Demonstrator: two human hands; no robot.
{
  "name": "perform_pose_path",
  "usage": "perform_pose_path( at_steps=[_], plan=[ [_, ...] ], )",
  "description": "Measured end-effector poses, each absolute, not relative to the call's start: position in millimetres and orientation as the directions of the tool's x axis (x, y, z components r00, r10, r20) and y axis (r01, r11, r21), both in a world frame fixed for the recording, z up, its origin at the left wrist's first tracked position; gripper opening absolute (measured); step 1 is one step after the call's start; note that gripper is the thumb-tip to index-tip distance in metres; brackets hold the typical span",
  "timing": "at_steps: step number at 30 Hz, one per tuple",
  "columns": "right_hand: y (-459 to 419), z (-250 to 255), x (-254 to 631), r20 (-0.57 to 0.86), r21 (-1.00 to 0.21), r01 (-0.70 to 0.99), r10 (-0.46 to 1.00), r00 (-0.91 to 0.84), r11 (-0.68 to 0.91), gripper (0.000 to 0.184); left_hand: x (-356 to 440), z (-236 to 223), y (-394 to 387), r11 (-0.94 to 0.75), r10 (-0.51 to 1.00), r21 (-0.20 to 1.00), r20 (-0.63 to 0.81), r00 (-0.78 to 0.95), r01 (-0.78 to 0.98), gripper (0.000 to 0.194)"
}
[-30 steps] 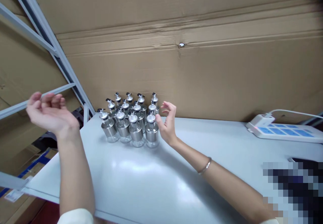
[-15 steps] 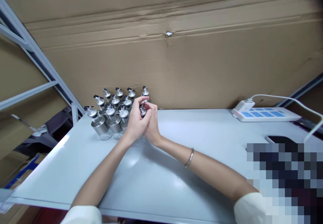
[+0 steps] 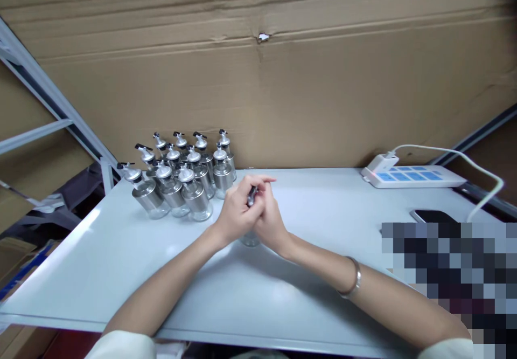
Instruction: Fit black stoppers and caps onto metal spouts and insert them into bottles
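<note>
Both of my hands close round the upper part of a glass oil bottle (image 3: 250,240) near the middle of the table. My left hand (image 3: 236,211) wraps it from the left, and my right hand (image 3: 272,221) from the right, fingers overlapping. The dark spout shows between the fingers and the clear glass base below them; the rest is hidden. Left of the hands stand several similar oil bottles (image 3: 196,200), upright in a cluster, with metal bands, silver caps and black-tipped spouts. The closest one behind my hands (image 3: 222,175) stands apart from them.
A cardboard wall (image 3: 323,89) rises behind the white table (image 3: 194,289). At the right back lies a power strip (image 3: 420,177) with a white charger (image 3: 382,163) and cable. A phone (image 3: 434,216) lies in front of it. Grey metal framing (image 3: 52,95) stands at the left.
My hands have moved right and towards me with the oil bottle, away from the cluster. Bottles that they covered now show. The head view has shifted slightly.
</note>
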State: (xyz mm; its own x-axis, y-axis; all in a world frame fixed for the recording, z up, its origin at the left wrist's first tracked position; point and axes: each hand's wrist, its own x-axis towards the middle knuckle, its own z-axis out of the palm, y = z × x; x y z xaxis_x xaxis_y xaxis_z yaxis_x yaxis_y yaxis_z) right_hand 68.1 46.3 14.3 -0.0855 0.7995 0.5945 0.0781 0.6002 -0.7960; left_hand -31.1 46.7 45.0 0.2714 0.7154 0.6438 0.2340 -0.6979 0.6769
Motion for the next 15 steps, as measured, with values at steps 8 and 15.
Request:
perform_pose_path(
  at_steps=[8, 15],
  plan=[
    [10, 32, 129, 0.559, -0.816, 0.029, 0.8, -0.217, 0.578, 0.014, 1, 58, 40, -0.576, 0.65, 0.816, 0.418, 0.634, 0.052, 0.024],
    [9, 38, 150, 0.451, -0.883, -0.058, 0.809, -0.376, 0.466, 0.017, 16, 5, 36, -0.173, 0.728, 0.949, 0.303, 0.615, -0.263, 0.094]
  ],
)
